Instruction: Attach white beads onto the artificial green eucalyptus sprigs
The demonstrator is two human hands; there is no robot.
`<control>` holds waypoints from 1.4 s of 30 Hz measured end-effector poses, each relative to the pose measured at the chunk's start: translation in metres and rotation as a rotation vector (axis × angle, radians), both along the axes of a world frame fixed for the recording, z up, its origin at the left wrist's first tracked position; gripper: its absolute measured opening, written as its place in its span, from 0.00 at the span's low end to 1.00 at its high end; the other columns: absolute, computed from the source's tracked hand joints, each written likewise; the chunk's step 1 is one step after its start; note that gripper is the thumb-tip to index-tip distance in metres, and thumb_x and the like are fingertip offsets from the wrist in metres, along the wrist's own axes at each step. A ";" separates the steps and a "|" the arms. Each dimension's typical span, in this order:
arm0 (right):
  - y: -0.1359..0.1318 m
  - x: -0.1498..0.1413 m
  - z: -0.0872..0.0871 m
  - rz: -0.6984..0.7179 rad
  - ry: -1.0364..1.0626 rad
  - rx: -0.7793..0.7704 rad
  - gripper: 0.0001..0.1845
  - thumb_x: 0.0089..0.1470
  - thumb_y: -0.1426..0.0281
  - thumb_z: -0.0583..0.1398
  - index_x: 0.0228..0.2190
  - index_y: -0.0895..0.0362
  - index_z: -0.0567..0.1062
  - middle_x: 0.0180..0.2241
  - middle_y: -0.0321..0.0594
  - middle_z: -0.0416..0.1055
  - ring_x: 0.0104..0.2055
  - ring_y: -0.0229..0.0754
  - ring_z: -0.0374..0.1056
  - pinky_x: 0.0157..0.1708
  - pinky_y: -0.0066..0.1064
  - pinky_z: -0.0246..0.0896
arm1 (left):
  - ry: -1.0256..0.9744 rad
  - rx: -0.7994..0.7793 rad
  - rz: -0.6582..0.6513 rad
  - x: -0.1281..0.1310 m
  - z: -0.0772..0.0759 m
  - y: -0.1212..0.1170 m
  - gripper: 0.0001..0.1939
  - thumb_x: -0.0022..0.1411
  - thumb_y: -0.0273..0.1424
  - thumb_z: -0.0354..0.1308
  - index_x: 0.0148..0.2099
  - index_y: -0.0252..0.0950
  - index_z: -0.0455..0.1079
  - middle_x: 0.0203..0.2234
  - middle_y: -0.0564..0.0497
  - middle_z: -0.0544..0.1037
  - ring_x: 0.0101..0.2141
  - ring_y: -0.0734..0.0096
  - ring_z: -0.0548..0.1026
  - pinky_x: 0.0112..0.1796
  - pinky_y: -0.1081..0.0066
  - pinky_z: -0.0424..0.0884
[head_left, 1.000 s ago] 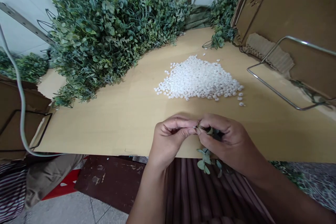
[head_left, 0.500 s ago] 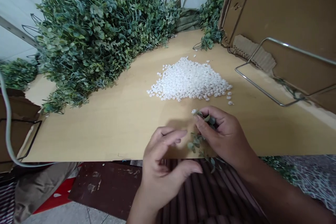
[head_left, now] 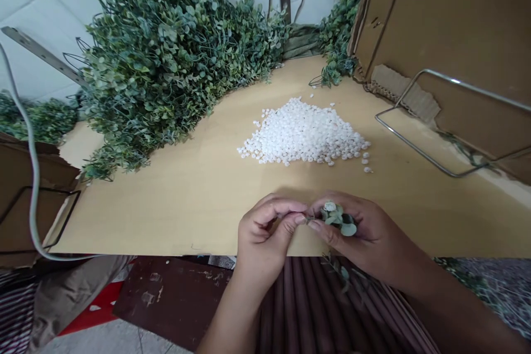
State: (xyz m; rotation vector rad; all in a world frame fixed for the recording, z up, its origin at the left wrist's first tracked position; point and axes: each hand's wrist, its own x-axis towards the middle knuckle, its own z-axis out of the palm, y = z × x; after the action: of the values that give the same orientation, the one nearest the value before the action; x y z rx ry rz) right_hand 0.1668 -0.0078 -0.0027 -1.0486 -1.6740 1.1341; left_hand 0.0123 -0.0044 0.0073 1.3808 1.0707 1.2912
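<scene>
Near the table's front edge, my right hand (head_left: 357, 227) is closed on a green artificial leaf sprig (head_left: 347, 228) with a small white bead-like piece (head_left: 329, 206) among its leaves. The fingertips of my left hand (head_left: 269, 227) pinch the thin stem of the same sprig, touching close to my right fingers. Part of the sprig hangs below, over my lap. Just beyond my hands lies a heap of small white pieces (head_left: 305, 133).
A large pile of artificial greenery (head_left: 166, 61) stands at the back left of the wooden table (head_left: 166, 204). At the right is a cardboard box (head_left: 464, 38) with a bent metal wire frame (head_left: 423, 146). A pale cable (head_left: 33, 177) runs down the left side.
My left hand has gone from open to pinching the sprig's stem. My right hand has come down a little, and the sprig has turned. The view has shifted slightly.
</scene>
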 end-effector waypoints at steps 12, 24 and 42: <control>0.002 0.006 -0.003 -0.101 -0.014 0.046 0.12 0.56 0.71 0.54 0.21 0.57 0.68 0.19 0.34 0.61 0.22 0.36 0.59 0.22 0.23 0.57 | 0.786 0.148 0.063 -0.036 0.009 0.068 0.05 0.55 0.26 0.58 0.33 0.36 0.75 0.30 0.48 0.78 0.30 0.69 0.74 0.32 0.71 0.68; 0.007 0.000 -0.003 -0.281 0.007 0.053 0.15 0.52 0.69 0.57 0.16 0.56 0.67 0.16 0.35 0.63 0.20 0.38 0.60 0.19 0.24 0.58 | 0.946 0.066 0.092 -0.038 0.009 0.093 0.06 0.53 0.24 0.55 0.28 0.36 0.71 0.24 0.49 0.76 0.25 0.68 0.71 0.27 0.71 0.62; 0.013 -0.009 -0.001 -0.235 0.066 0.169 0.07 0.54 0.76 0.55 0.25 0.57 0.70 0.26 0.37 0.68 0.31 0.39 0.66 0.31 0.26 0.62 | -0.333 -0.409 -0.164 -0.001 -0.004 0.032 0.08 0.41 0.28 0.71 0.27 0.34 0.77 0.20 0.56 0.77 0.22 0.82 0.72 0.29 0.81 0.70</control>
State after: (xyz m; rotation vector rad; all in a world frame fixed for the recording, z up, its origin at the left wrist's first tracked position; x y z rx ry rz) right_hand 0.1579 0.0054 -0.0042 -1.0567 -1.5210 0.8520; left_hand 0.0113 0.0272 0.0032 0.8900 0.9082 1.0629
